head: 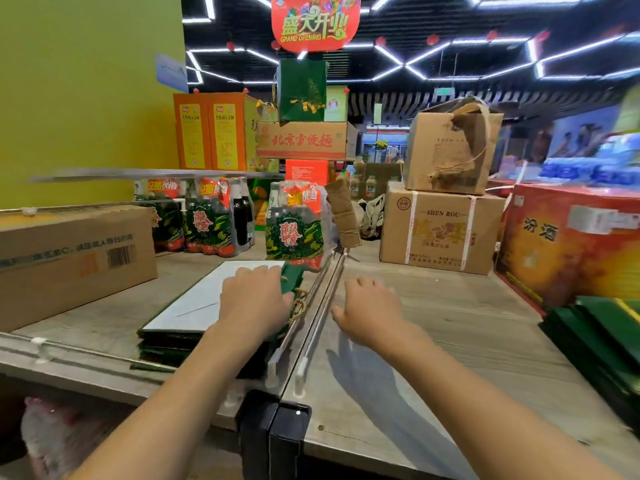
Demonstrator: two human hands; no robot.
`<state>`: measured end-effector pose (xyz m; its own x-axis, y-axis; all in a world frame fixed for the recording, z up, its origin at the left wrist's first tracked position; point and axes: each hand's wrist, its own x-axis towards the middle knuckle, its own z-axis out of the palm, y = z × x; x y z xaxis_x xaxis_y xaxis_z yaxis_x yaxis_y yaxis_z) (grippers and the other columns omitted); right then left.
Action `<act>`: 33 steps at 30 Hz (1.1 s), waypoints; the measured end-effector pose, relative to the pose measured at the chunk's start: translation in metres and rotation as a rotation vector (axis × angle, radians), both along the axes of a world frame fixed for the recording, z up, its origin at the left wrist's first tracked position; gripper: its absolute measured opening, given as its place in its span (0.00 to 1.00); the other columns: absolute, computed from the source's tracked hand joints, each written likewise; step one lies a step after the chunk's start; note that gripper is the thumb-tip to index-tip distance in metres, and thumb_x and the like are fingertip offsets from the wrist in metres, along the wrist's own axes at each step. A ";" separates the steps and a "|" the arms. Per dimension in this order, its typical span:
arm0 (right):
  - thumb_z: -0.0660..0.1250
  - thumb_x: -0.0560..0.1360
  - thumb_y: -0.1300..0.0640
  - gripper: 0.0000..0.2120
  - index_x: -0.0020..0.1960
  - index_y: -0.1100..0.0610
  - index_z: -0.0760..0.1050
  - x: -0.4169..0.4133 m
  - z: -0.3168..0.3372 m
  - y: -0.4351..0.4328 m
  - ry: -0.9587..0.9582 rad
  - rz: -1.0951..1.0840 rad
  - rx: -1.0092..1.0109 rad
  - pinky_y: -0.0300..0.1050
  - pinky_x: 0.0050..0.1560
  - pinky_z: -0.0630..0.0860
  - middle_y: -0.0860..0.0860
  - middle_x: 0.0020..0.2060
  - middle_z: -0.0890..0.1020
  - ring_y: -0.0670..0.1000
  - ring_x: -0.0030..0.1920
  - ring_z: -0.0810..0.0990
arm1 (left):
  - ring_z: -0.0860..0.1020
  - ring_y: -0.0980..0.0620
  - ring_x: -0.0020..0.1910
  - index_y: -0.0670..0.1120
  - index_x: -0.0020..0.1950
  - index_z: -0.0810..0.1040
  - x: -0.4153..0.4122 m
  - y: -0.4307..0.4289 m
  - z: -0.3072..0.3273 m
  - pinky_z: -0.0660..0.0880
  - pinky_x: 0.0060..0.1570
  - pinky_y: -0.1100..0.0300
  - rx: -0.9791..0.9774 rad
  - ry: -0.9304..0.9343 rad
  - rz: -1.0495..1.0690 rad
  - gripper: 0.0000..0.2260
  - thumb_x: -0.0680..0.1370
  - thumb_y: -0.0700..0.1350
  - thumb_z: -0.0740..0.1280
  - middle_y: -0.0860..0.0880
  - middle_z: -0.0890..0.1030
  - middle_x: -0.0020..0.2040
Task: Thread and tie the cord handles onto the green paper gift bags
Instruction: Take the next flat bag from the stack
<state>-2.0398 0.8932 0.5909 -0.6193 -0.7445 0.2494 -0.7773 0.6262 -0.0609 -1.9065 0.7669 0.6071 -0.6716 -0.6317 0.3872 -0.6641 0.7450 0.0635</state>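
Shop stockroom, cartons around; grey table [433, 306] split by a rail. Stack of flat green bags [162, 342] lies under the left hand [256, 296], long axis running away from the person, corded edge apparently toward the rail. Left fingers [258, 271] together, pressing flat on its white top panel. Right hand [367, 306] hovers, fingers loosely spread, holding nothing. Gold cord [299, 308] just right of the left thumb. Probably between bags; next, fetch an unthreaded one, maybe from the pile [606, 334] far right of the right fingers.
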 end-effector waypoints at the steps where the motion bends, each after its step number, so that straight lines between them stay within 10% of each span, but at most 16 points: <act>1: 0.58 0.82 0.42 0.23 0.70 0.56 0.70 -0.004 0.001 0.013 0.018 -0.014 0.019 0.57 0.66 0.71 0.57 0.66 0.75 0.59 0.67 0.72 | 0.75 0.43 0.61 0.50 0.65 0.74 -0.008 0.012 0.000 0.72 0.56 0.49 -0.005 -0.003 -0.024 0.17 0.81 0.57 0.61 0.48 0.79 0.62; 33: 0.57 0.82 0.39 0.26 0.71 0.57 0.68 -0.137 0.010 0.420 0.045 -0.736 0.044 0.58 0.67 0.69 0.57 0.69 0.73 0.61 0.70 0.69 | 0.73 0.41 0.65 0.48 0.68 0.72 -0.249 0.368 -0.013 0.70 0.61 0.47 0.091 -0.114 -0.667 0.20 0.81 0.57 0.60 0.45 0.78 0.64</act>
<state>-2.1766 1.3131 0.6005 -0.9523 -0.1505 0.2655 -0.1565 0.9877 -0.0015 -2.1552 1.1354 0.5937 -0.9620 -0.0948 0.2559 -0.0707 0.9923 0.1017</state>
